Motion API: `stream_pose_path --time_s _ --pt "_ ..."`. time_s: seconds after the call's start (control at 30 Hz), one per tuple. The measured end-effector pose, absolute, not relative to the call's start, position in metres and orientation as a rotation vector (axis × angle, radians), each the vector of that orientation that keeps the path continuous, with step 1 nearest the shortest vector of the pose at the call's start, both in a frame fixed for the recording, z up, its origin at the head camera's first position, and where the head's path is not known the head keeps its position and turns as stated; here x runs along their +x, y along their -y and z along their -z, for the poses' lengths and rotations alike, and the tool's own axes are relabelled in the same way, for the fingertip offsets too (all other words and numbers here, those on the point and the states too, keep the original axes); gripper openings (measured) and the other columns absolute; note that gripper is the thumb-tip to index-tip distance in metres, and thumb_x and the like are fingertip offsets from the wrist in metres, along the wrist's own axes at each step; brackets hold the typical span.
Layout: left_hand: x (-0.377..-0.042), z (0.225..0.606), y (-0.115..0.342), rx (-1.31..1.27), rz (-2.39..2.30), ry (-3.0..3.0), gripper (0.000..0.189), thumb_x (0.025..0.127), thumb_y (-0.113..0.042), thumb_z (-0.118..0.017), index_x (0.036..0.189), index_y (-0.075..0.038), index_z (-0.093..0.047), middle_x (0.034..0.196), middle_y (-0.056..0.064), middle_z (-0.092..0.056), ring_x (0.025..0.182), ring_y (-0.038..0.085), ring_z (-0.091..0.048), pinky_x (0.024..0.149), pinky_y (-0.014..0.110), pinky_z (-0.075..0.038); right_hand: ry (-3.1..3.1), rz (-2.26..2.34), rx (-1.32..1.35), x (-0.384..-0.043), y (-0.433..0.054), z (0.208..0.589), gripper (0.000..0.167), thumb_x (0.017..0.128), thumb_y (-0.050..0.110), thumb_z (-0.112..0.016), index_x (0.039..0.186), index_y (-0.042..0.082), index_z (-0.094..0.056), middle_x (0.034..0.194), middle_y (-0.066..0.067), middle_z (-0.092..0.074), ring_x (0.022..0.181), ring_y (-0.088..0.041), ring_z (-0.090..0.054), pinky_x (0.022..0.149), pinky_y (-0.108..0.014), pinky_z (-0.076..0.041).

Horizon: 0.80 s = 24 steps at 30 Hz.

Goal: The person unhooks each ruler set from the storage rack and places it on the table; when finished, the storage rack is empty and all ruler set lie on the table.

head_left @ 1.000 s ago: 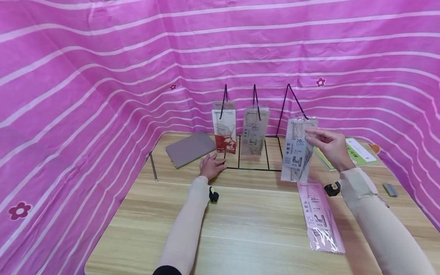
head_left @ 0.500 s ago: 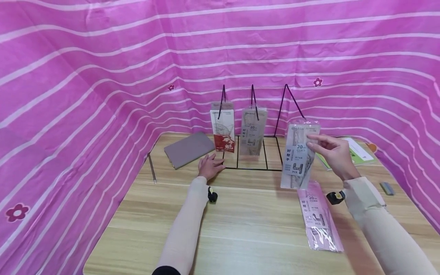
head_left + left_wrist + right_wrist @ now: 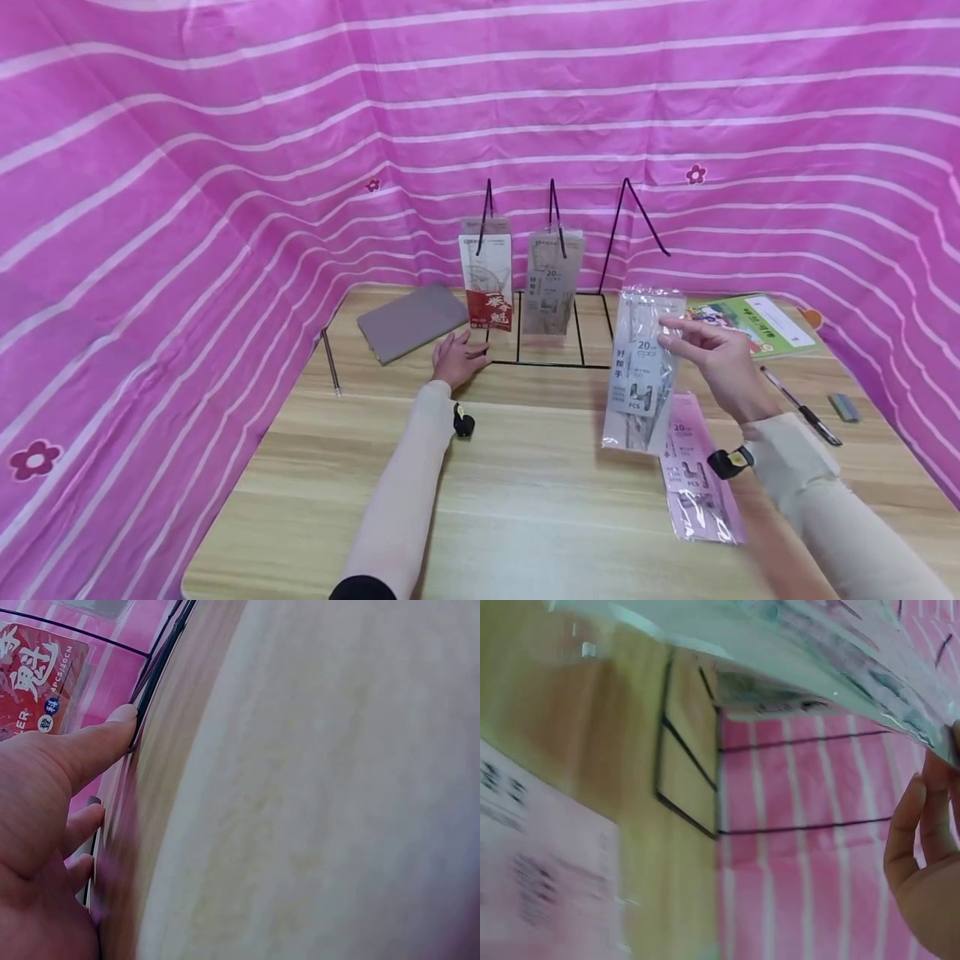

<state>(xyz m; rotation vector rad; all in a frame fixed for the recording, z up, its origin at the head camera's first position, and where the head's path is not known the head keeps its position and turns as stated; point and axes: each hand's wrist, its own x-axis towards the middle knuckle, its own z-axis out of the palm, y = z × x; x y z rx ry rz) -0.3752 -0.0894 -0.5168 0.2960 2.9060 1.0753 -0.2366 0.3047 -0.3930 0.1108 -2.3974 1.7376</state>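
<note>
My right hand point(image 3: 723, 371) pinches the right edge of a grey-clear ruler set packet point(image 3: 637, 375) between thumb and fingers. The packet hangs upright, apart from the right-hand hook of the black wire display rack point(image 3: 551, 365). A pink ruler set packet point(image 3: 701, 492) lies on the table, partly behind the held one. My left hand point(image 3: 456, 360) rests at the rack's front left corner, its thumb point(image 3: 105, 739) touching the black wire. A red-and-white ruler set packet point(image 3: 487, 283) hangs on the left hook, with another behind it. On the middle hook hangs a grey packet point(image 3: 553, 287).
A grey notebook point(image 3: 411, 323) and a pencil point(image 3: 331, 362) lie left of the rack. On the right are a green book point(image 3: 772, 325), a pen point(image 3: 802, 408) and a small eraser-like block point(image 3: 844, 407). Pink striped cloth point(image 3: 510, 92) encloses the wooden table point(image 3: 510, 500).
The grey-clear packet has come off the right hook and moved down and towards me in my right hand. That hook now hangs bare. My left hand has stayed at the rack's corner.
</note>
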Motion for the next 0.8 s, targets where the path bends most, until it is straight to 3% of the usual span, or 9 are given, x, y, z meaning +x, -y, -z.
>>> stream_pose_path --time_s 0.13,0.33,0.47,0.6,0.73,0.8 --pt "-0.377 0.516 0.09 0.301 -1.074 -2.909 0.04 0.093 -0.036 -0.071 0.13 -0.021 -0.069 0.162 0.011 -0.033 0.153 0.041 -0.015 0.123 0.057 -0.003 2.409 -1.946 0.037 -0.237 -0.302 0.409 0.041 0.093 0.022 -0.075 0.132 0.015 -0.067 0.105 0.02 -0.072 0.1 -0.002 -0.066 0.086 -0.017 -0.052" --pt "-0.375 0.512 0.09 0.308 -1.066 -2.913 0.04 0.093 -0.035 -0.071 0.13 -0.02 -0.069 0.162 0.012 -0.034 0.153 0.041 -0.016 0.123 0.056 -0.004 2.538 -2.124 -0.177 -0.235 -0.299 0.434 0.033 0.088 0.023 -0.079 0.121 0.025 -0.073 0.1 0.021 -0.073 0.083 -0.004 -0.067 0.074 -0.025 -0.057" --pt "-0.373 0.508 0.089 0.303 -1.065 -2.916 0.04 0.094 -0.034 -0.071 0.13 -0.019 -0.069 0.162 0.013 -0.034 0.153 0.042 -0.016 0.123 0.057 -0.004 2.611 -2.173 -0.265 -0.234 -0.293 0.45 0.035 0.088 0.018 -0.078 0.122 0.017 -0.073 0.096 0.013 -0.075 0.073 -0.006 -0.064 0.066 -0.025 -0.056" --pt "-0.372 0.508 0.089 0.289 -1.068 -2.91 0.04 0.094 -0.034 -0.071 0.131 -0.02 -0.068 0.162 0.012 -0.033 0.154 0.041 -0.014 0.124 0.055 -0.002 2.67 -2.133 -0.266 -0.233 -0.286 0.463 0.039 0.088 0.012 -0.077 0.125 0.005 -0.069 0.096 -0.003 -0.078 0.074 -0.011 -0.071 0.067 -0.027 -0.058" --pt "-0.373 0.509 0.088 0.287 -1.079 -2.908 0.04 0.093 -0.034 -0.072 0.13 -0.02 -0.069 0.162 0.011 -0.034 0.153 0.041 -0.015 0.124 0.056 -0.002 2.827 -1.865 -0.205 -0.23 -0.28 0.47 0.042 0.086 0.012 -0.077 0.126 0.001 -0.067 0.123 -0.021 -0.07 0.082 -0.016 -0.071 0.069 -0.029 -0.058" --pt "-0.373 0.51 0.088 0.293 -1.082 -2.905 0.04 0.092 -0.034 -0.072 0.129 -0.02 -0.069 0.162 0.011 -0.034 0.153 0.041 -0.015 0.124 0.056 -0.002 2.913 -1.703 -0.165 -0.228 -0.277 0.47 0.039 0.086 0.013 -0.078 0.122 0.002 -0.07 0.133 -0.026 -0.062 0.097 -0.027 -0.07 0.083 -0.037 -0.057"
